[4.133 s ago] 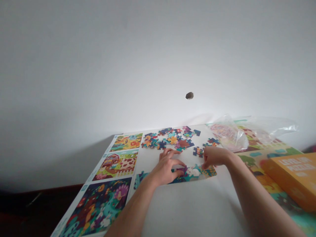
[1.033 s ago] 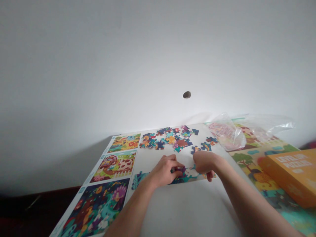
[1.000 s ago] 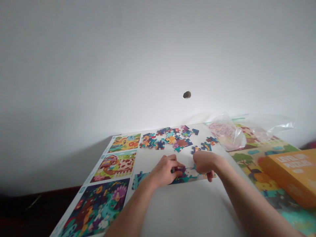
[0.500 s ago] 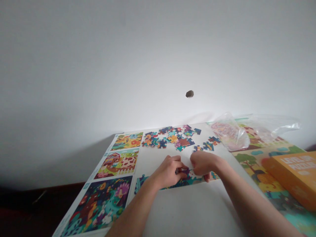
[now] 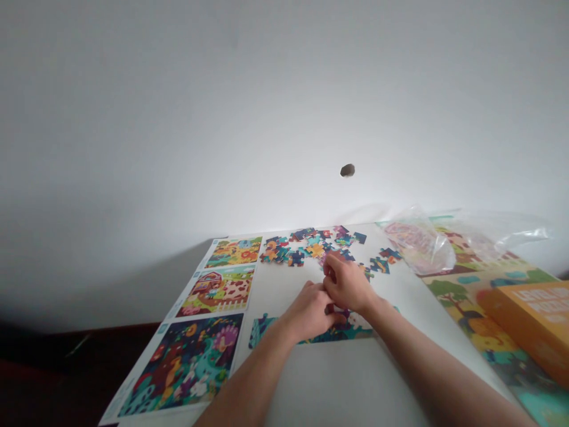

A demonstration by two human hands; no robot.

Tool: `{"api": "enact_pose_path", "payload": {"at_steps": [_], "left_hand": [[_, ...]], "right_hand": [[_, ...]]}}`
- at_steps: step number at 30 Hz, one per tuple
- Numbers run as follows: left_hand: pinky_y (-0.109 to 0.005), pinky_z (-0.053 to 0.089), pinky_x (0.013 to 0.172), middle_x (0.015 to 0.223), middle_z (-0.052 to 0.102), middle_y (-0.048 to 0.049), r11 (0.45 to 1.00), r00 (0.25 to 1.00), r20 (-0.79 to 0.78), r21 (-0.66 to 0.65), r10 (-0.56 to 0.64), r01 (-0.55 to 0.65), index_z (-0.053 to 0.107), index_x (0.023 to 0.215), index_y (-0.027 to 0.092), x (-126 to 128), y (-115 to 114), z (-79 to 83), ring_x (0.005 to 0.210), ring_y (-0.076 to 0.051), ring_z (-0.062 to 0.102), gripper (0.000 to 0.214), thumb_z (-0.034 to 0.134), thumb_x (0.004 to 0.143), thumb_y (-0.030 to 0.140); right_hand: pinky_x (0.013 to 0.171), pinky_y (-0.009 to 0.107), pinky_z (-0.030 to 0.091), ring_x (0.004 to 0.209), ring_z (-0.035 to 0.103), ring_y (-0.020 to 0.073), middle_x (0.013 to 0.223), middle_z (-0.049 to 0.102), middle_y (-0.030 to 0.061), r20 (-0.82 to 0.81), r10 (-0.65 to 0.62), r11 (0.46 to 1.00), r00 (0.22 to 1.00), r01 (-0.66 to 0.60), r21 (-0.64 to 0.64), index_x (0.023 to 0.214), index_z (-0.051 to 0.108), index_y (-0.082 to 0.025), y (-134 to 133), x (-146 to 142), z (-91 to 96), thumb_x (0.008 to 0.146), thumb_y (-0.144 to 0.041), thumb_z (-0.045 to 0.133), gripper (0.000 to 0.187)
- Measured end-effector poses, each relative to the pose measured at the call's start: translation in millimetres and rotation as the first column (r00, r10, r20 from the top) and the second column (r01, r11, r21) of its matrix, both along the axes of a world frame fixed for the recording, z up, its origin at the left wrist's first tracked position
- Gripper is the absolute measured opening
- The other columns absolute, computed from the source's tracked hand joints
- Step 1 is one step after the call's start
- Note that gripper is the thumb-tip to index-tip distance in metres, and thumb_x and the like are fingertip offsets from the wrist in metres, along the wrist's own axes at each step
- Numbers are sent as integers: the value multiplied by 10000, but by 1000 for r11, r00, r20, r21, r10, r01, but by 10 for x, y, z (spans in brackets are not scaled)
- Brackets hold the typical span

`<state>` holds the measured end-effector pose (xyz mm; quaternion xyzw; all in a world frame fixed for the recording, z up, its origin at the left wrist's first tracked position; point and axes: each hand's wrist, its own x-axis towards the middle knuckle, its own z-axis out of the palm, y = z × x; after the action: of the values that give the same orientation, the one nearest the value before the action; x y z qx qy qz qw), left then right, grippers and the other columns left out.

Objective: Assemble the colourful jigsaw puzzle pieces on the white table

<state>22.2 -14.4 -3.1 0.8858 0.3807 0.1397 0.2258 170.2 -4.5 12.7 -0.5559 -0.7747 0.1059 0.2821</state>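
My left hand [image 5: 311, 311] is closed over the joined strip of jigsaw puzzle [image 5: 326, 335], with a dark puzzle piece [image 5: 329, 309] partly showing between its fingers. Against it, slightly higher and to the right, is my right hand [image 5: 349, 283], its fingers curled in; whatever they grip is hidden. The strip is mostly teal and dark blue, and both hands cover part of it. Beyond them lies a pile of loose puzzle pieces [image 5: 296, 258], with a few more pieces [image 5: 380, 264] to the right.
A printed sheet with three pictures [image 5: 182, 367] runs down the left side. On the right are a crumpled clear plastic bag [image 5: 438, 252], an orange puzzle box [image 5: 533, 320] and a colourful printed board [image 5: 466, 314]. A white wall [image 5: 267, 118] with a hole stands behind.
My right hand has moved left and up, from the right part of the strip to beside my left hand. My left hand stays nearly in place. The view has shifted slightly.
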Motion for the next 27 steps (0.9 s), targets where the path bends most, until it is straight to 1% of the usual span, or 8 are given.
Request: {"api": "enact_pose_path", "payload": {"at_steps": [2, 6, 12, 16, 20, 22, 24, 27], "left_hand": [[-330, 434, 797, 763, 710, -30, 1000, 1000, -6, 0, 25, -25, 723, 721, 192, 9, 0, -12, 834, -220, 609, 158, 758, 724, 346], [-327, 442, 793, 792, 713, -35, 998, 998, 28, 30, 48, -49, 719, 768, 179, 22, 8, -82, 824, -210, 611, 133, 735, 736, 307], [-321, 447, 771, 862, 715, -36, 996, 996, 92, 81, 23, -31, 701, 822, 170, 47, 20, -162, 861, -211, 619, 90, 668, 756, 221], [-336, 457, 775, 956, 712, -65, 994, 995, 97, 102, 33, -43, 689, 919, 161, 96, 34, -219, 933, -239, 620, 171, 575, 793, 180], [-365, 470, 816, 1049, 690, -72, 991, 990, 133, 124, 38, -55, 661, 1038, 173, 121, 13, -242, 989, -259, 614, 258, 530, 816, 169], [-405, 452, 903, 1155, 659, -89, 988, 987, 160, 155, -4, -21, 625, 1153, 181, 113, -26, -211, 1092, -280, 576, 334, 540, 830, 184], [-451, 409, 992, 1272, 607, -95, 986, 985, 152, 157, -86, 62, 568, 1264, 204, 98, -72, -157, 1192, -304, 514, 450, 612, 820, 264], [-492, 364, 1053, 1347, 562, -93, 979, 978, 94, 101, -186, 176, 505, 1346, 223, 79, -120, -70, 1252, -341, 457, 712, 755, 705, 408]], "right_hand": [[555, 228, 272, 559, 456, 132, 639, 565, -19, -53, 8, 1000, 999, -7, 28, 820, 514, -208, -5, -32, -28, 710, -112, 461, 155], [561, 224, 306, 539, 461, 129, 612, 552, -28, -148, 38, 997, 988, -27, 76, 828, 513, -202, -26, -69, -39, 736, -117, 455, 139], [592, 226, 343, 578, 511, 130, 648, 588, -9, -173, 111, 983, 979, -82, 167, 814, 558, -193, -85, -107, -23, 776, -104, 448, 147], [645, 224, 384, 674, 572, 138, 776, 644, 30, -190, 172, 966, 967, -127, 224, 818, 610, -189, -127, -143, -20, 809, -101, 440, 191], [646, 228, 398, 669, 577, 141, 771, 650, 27, -200, 183, 962, 963, -133, 240, 824, 628, -191, -147, -152, -20, 782, -90, 457, 203], [644, 230, 399, 667, 576, 142, 765, 650, 27, -206, 181, 961, 962, -128, 247, 816, 626, -192, -150, -144, -23, 779, -91, 458, 200], [636, 231, 397, 653, 568, 138, 750, 645, 24, -214, 169, 960, 962, -112, 256, 810, 623, -193, -154, -135, -25, 785, -97, 456, 194], [617, 227, 393, 620, 548, 129, 718, 629, 18, -234, 169, 954, 957, -99, 284, 811, 622, -190, -161, -128, -25, 793, -105, 451, 191]]}}
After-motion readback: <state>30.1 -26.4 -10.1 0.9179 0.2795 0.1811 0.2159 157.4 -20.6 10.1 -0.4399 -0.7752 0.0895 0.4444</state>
